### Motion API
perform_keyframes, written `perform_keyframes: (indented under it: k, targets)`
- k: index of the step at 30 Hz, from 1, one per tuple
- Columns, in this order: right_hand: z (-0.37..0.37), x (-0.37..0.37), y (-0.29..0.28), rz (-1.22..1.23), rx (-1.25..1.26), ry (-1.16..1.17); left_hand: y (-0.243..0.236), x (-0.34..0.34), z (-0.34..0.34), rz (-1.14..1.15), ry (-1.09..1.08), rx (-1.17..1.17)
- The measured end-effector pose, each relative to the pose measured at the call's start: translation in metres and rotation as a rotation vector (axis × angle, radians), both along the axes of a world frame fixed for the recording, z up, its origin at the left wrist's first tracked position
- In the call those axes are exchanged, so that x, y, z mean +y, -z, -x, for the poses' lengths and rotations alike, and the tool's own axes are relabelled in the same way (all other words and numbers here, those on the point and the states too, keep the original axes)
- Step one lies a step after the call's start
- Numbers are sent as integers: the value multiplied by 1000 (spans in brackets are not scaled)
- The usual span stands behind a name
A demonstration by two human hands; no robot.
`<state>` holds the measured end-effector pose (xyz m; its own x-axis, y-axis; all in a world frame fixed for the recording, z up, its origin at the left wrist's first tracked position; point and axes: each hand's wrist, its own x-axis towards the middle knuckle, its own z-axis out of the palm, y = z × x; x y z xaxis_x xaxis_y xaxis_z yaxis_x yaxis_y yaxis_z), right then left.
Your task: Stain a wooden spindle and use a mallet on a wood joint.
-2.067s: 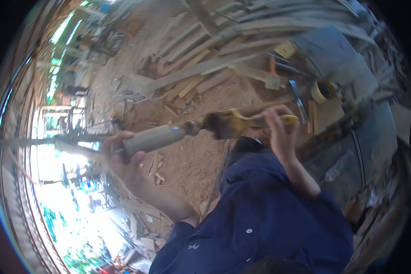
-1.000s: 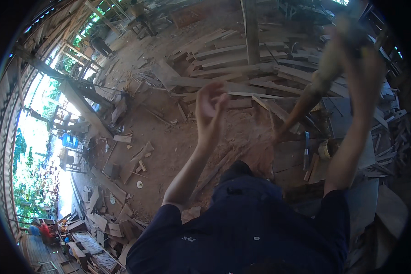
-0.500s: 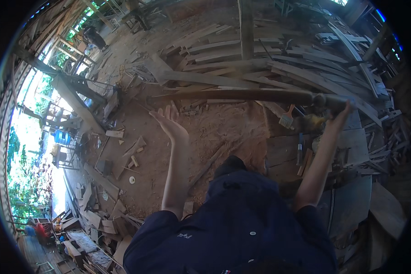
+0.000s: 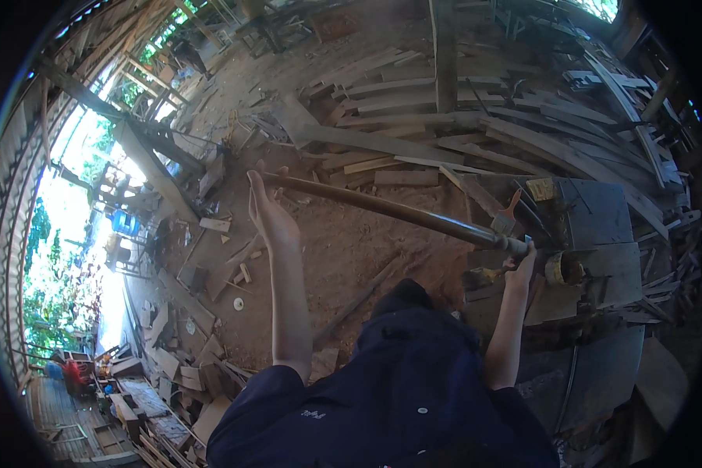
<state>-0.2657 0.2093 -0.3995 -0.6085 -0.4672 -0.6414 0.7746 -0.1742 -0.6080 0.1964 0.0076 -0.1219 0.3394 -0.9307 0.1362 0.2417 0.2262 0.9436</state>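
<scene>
A long, tapering turned wooden leg (image 4: 390,209), glossy brown with rings near its thick end, slants across in front of me. My right hand (image 4: 521,265) is closed around the thick end, low on the right. My left hand (image 4: 271,218) is raised at the thin far end with its fingers stretched out; whether the palm touches the wood I cannot tell. Beyond my right hand lies a flat paintbrush (image 4: 507,218) with an orange handle. A round tin (image 4: 563,270), stained yellow, stands just right of that hand. Left of the hand is a yellowish, blurred object (image 4: 482,277).
Worn boards form a low work surface (image 4: 600,222) on the right. Long planks (image 4: 398,139) are heaped beyond the leg, around an upright post (image 4: 444,58). Wood offcuts (image 4: 187,304) litter the dirt floor (image 4: 366,257) on the left. A slanted beam (image 4: 156,171) stands far left.
My right hand has come down and left with the thick end, tilting the leg from nearly level to slanting. My left hand has shifted slightly left. The tin now shows more plainly.
</scene>
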Motion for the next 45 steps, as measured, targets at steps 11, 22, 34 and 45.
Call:
perform_keyframes:
  k: [11, 22, 34, 45]
  targets:
    - [-19, 19, 86, -66, -339, -47, -91, 56, 68, 281, 124, -326]
    - [-50, 9, 12, -210, -201, 61, -133, 67, 124, 423, 167, -258]
    - [-61, 26, -289, 41, 664, 312, -166, 48, 145, 337, 281, -595]
    - [-118, -60, -482, 1269, 578, 331, -170, 43, 154, 372, 436, -399]
